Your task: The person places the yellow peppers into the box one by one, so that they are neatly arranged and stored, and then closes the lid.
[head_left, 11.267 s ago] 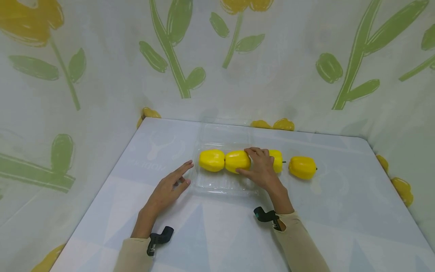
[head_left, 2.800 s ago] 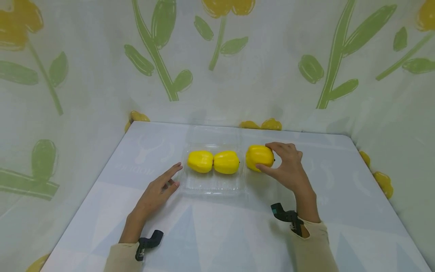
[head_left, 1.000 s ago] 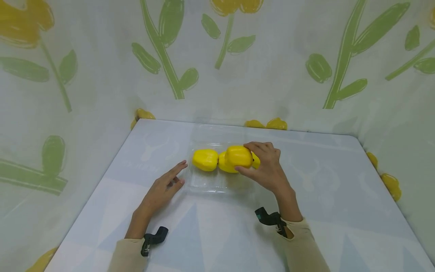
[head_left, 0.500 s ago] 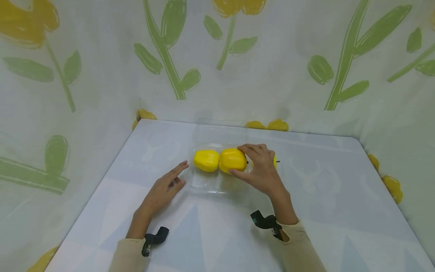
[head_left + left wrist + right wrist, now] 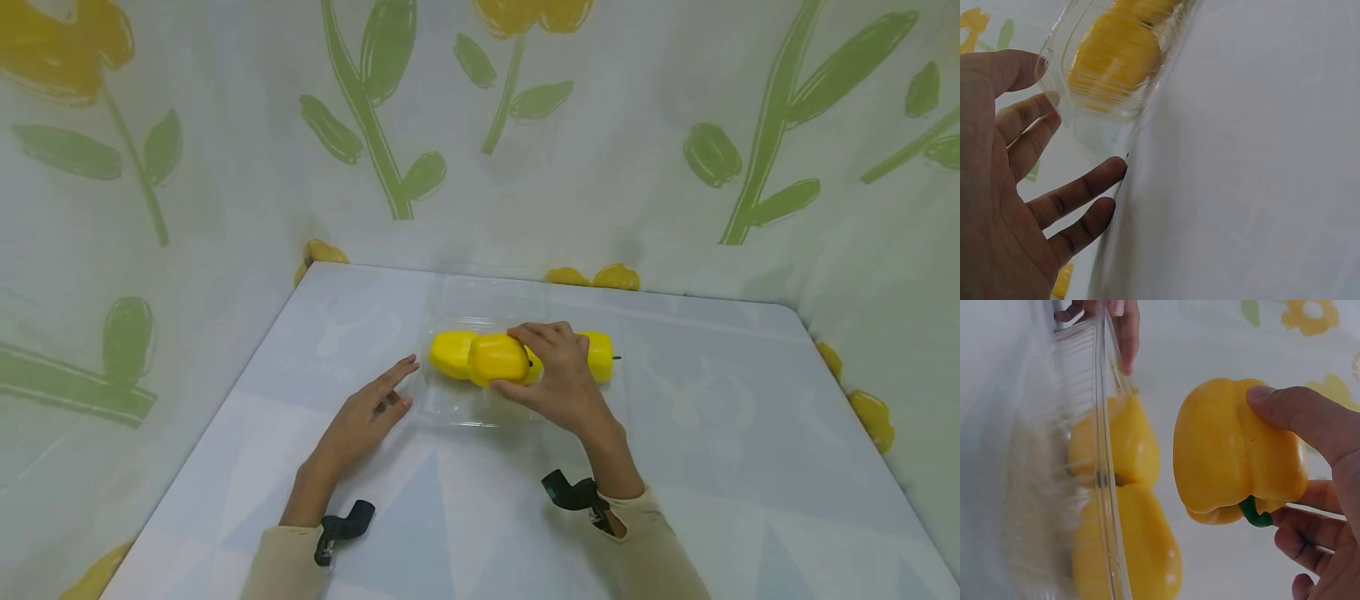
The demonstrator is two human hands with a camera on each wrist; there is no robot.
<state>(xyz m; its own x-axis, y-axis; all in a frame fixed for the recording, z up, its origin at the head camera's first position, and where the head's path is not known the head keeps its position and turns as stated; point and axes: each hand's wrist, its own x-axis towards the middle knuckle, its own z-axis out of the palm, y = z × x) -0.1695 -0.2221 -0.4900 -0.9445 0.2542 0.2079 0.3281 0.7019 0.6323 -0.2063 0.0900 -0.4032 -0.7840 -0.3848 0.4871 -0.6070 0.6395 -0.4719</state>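
Looking down, we see a person's right hand (image 5: pixel 558 371) pinching a yellow bell pepper (image 5: pixel 498 360) between thumb and fingers, holding it above an opened clear plastic container (image 5: pixel 483 412). Inside, we make out two more peppers (image 5: pixel 448 354) end to end. We find another yellow pepper (image 5: pixel 600 357) to the container's right, partly hidden. The left hand (image 5: pixel 363 423), fingers extended and grasping nothing, is at the container's left edge.

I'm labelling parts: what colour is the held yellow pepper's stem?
The stem is green, showing best in the right wrist view.
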